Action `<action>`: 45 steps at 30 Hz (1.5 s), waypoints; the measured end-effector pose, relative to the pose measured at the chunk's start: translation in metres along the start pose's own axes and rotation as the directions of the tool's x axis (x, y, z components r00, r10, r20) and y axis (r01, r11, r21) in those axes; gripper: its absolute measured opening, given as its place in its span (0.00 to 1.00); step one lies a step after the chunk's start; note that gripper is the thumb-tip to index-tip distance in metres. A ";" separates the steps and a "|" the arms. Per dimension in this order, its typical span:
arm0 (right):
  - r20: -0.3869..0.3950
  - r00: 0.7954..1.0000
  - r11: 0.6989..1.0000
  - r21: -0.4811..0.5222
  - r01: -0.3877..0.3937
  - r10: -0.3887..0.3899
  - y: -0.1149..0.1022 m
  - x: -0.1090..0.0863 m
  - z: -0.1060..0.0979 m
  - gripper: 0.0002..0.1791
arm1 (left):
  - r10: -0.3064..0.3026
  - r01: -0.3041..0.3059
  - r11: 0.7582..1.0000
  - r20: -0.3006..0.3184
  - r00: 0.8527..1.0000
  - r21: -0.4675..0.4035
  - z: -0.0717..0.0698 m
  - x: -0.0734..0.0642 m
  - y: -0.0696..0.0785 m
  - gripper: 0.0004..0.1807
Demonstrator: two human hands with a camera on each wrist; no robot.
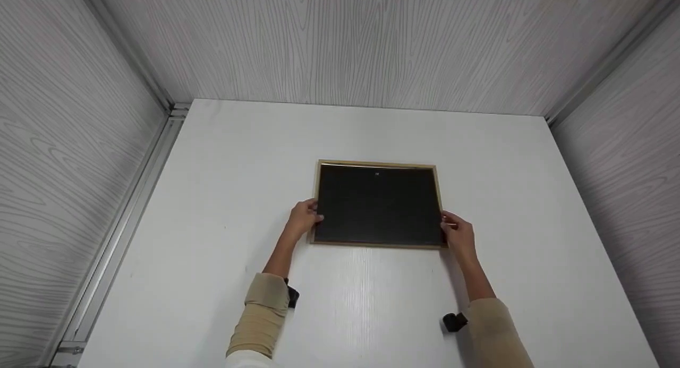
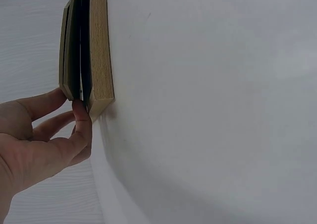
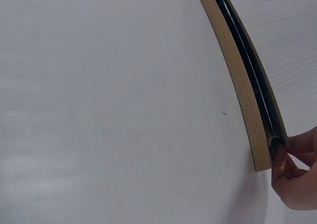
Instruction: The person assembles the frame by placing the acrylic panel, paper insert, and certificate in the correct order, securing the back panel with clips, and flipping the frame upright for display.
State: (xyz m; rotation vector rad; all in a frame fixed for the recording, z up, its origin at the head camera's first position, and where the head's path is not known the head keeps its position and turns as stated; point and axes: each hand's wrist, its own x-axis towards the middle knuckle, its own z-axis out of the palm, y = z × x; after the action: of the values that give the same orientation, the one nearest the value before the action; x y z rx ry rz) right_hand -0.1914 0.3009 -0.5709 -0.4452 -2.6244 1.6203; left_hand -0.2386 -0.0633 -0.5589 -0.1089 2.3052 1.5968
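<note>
- Left hand (image 1: 304,217): I pinch the edge of the dark panel (image 1: 378,208) between thumb and fingers, just below its 9 o'clock.
- Right hand (image 1: 459,232): I pinch the same panel between thumb and finger, near its 4 o'clock.
- Panel position: over the wooden frame (image 2: 101,50), near the middle of the white table (image 1: 255,145). Both wrist views show a dark gap between panel and frame; I cannot tell whether any edge is seated.
- Caution: uneven movement of my two hands could tilt the panel and jam it against the frame.
- Caution: a slipping pinch could drop the panel and trap my fingertips at the gap.
- Caution: excess sideways force could slide the frame along the table, since my grip appears to bear mainly on the panel.
- Markings: one small pale mark (image 1: 377,174) at the panel's 12 o'clock, too small to identify. I can read no brand, label or writing.
- Surroundings: grained walls (image 1: 350,49) stand at the table's 9, 12 and 3 o'clock.
</note>
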 end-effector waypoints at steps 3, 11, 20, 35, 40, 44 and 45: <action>0.000 1.000 1.000 -0.028 0.006 -0.006 -0.002 0.000 -0.001 0.19 | -0.005 0.005 1.000 -0.004 1.000 0.019 0.000 0.002 0.000 0.30; 0.004 0.999 0.991 -0.127 0.052 -0.052 -0.001 0.001 -0.004 0.19 | 0.131 -0.130 0.990 -0.028 0.991 0.045 0.007 0.038 -0.044 0.30; -0.057 0.993 0.977 -0.195 0.086 -0.098 -0.001 -0.001 0.003 0.18 | 0.057 -0.038 0.969 -0.070 0.996 0.243 0.011 0.003 0.002 0.28; -0.006 0.999 0.983 -0.177 0.042 -0.044 0.001 -0.005 -0.002 0.19 | 0.100 -0.058 0.922 -0.089 0.991 0.383 0.011 0.001 0.005 0.29; 0.131 0.990 0.988 -0.136 0.067 -0.049 0.004 -0.010 -0.008 0.29 | 0.074 -0.059 0.930 -0.029 0.997 0.362 0.009 -0.007 0.001 0.35; 0.228 0.969 0.981 -0.147 0.128 -0.092 0.006 -0.012 -0.013 0.33 | 0.037 -0.053 0.913 0.048 0.998 0.404 0.009 -0.024 0.000 0.44; 0.246 0.965 0.979 -0.152 0.136 -0.096 0.007 -0.013 -0.014 0.35 | 0.039 -0.064 0.904 0.068 0.997 0.422 0.010 -0.028 -0.001 0.46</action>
State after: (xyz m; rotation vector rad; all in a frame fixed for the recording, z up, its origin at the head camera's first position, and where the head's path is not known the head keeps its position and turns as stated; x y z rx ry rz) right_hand -0.1746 0.3129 -0.5684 -0.1004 -2.9115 1.5095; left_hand -0.2101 -0.0577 -0.5541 0.1032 2.5665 1.0645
